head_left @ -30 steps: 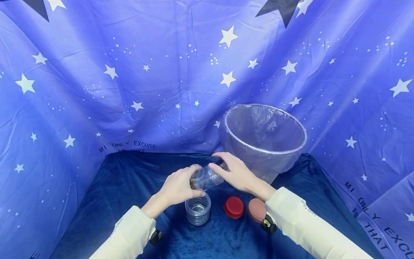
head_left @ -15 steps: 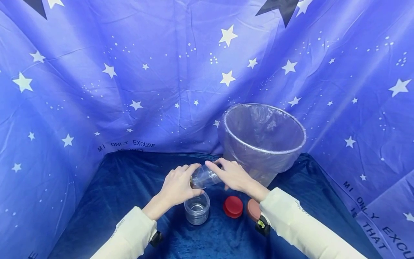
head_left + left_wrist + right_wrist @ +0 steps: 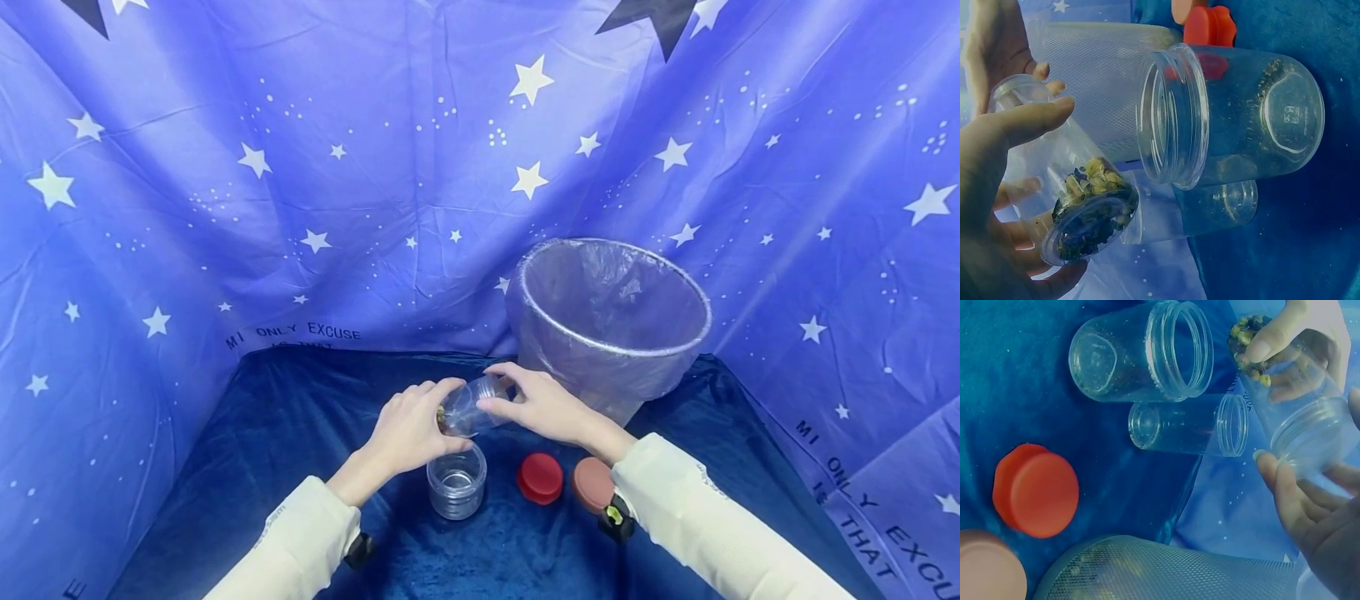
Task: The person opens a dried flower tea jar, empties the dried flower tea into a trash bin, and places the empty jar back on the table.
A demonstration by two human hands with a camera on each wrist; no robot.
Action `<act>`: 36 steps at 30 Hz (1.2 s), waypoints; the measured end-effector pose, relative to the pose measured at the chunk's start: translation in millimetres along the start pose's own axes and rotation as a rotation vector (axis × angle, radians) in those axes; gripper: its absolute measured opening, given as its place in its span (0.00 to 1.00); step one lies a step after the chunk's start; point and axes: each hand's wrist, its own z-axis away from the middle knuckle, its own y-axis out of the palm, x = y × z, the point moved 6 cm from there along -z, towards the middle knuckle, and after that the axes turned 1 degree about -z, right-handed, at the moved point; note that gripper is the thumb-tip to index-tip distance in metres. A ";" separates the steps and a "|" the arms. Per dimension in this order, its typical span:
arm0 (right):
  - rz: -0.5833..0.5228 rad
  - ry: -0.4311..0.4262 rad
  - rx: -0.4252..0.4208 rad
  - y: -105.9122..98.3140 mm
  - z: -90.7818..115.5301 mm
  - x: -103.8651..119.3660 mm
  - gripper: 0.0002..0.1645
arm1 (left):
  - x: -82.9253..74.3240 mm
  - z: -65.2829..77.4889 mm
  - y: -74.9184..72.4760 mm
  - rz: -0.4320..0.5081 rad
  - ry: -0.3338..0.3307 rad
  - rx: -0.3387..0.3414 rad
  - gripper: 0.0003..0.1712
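My left hand (image 3: 408, 429) grips a clear plastic jar (image 3: 468, 406) near its base, holding it tilted above the cloth. Dried yellow buds and dark leafy bits (image 3: 1094, 206) lie at the jar's bottom end. Around the mouth end, the thumb and fingers of my right hand (image 3: 547, 404) hold the jar from the other side. A larger wide-mouthed clear jar (image 3: 456, 492) stands upright and uncovered just below my left hand, with fine crumbs inside its bottom. Beside it stands a smaller clear jar (image 3: 1188, 427), hidden in the head view behind my hand and the held jar.
A red scalloped lid (image 3: 540, 477) and a pink lid (image 3: 594, 483) lie on the dark blue cloth (image 3: 300, 433), right of the large jar. Behind my right hand stands a mesh bin (image 3: 611, 333) with a clear plastic liner. A starry curtain (image 3: 405, 183) closes off the back and sides.
The held jar has shifted slightly left and down. My right hand has turned at the mouth end, its thumb rising over the jar and then coming lower.
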 end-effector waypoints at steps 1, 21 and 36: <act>0.003 -0.027 0.007 -0.2 0.5 0.7 0.37 | 0.6 0.1 0.0 0.004 -0.003 0.003 0.45; -0.085 -0.192 0.080 0.7 7.0 8.2 0.37 | 3.1 -0.1 -2.2 0.056 -0.026 0.048 0.46; -0.054 -0.326 0.051 1.3 9.8 13.6 0.34 | 14.2 -6.2 6.2 0.383 -0.038 0.313 0.46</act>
